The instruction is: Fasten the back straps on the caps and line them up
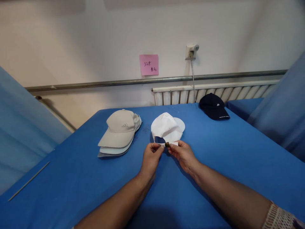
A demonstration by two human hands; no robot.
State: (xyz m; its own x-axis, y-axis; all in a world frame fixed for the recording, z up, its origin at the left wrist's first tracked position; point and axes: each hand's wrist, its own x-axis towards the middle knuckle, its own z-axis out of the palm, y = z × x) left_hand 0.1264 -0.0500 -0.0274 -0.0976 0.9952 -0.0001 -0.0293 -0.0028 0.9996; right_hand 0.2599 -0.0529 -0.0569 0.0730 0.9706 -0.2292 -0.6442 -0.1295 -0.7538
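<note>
white cap (163, 122) turned strap-side to the wearer

the white cap sits near the middle of the blue table (83, 187), its brim pointing away and to the right, so the strap (175, 144) at its back faces the person; that seems the handiest way round for working on the fastening. the left hand (151, 159) pinches the strap between thumb and fingers just left of the buckle (167, 144); the right hand (187, 156) grasps it just right, with the white end sticking out past the fingertips. gripping on both sides probably keeps the band straight and the buckle from twisting. the crown rests on the cloth, which likely bears the weight and leaves the fingers only the strap to manage.

to the left, a stack of caps (120, 122) is nested with brims one over another, apparently to save room and hold them together. a black cap (212, 106) lies alone at the far right edge, well apart, perhaps to keep it out of the way. a thin stick (28, 182) lies along the left edge, clear of both hands.
</note>
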